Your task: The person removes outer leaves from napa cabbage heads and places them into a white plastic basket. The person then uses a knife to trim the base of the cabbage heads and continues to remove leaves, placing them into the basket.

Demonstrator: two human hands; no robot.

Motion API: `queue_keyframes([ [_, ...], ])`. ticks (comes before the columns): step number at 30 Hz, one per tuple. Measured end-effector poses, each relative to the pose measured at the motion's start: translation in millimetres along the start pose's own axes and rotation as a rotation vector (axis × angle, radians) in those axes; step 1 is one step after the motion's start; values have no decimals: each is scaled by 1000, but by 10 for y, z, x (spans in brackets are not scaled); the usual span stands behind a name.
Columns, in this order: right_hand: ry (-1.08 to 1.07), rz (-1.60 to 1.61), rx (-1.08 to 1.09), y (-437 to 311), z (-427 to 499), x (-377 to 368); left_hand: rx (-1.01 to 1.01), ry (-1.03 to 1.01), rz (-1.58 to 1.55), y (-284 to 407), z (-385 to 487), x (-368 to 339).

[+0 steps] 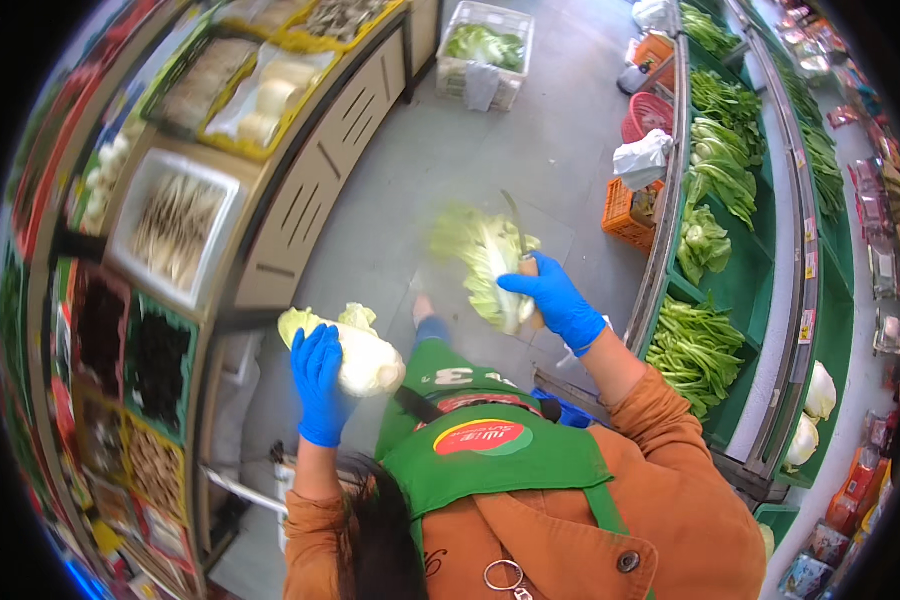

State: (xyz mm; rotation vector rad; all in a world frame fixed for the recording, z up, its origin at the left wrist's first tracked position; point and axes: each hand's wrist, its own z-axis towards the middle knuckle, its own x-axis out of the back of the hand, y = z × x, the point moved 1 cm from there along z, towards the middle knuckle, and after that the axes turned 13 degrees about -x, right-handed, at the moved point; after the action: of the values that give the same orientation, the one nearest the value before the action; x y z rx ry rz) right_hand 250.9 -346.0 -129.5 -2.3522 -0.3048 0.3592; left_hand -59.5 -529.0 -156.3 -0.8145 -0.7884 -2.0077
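My left hand (319, 382), in a blue glove, grips a head of Chinese cabbage (367, 360) from its left side; the pale base points right and the leafy end up and left. In my right hand (556, 300), also gloved in blue, are a knife (516, 217) with a curved blade and a wooden handle, and loose cabbage leaves (487, 262) hanging to the left of the blade. The outer leaf edge is blurred. Both hands are apart, in front of my green apron (487, 450).
A white plastic crate (521, 71) with leafy greens stands on the floor ahead. At right are a green vegetable shelf (754, 300), an orange crate (616, 214) and a pink basket (634, 112). A display counter (311, 187) with mushroom trays runs along the left.
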Motion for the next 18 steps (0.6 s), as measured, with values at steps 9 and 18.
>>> queue_keyframes([
  [9, 317, 20, 50, -1369, 1164, 1245, 117, 132, -242, -1404, 2353, -1089],
  [18, 179, -137, 305, -3953, 3150, 2434, 122, 159, -181, -2258, 4205, -2208],
])
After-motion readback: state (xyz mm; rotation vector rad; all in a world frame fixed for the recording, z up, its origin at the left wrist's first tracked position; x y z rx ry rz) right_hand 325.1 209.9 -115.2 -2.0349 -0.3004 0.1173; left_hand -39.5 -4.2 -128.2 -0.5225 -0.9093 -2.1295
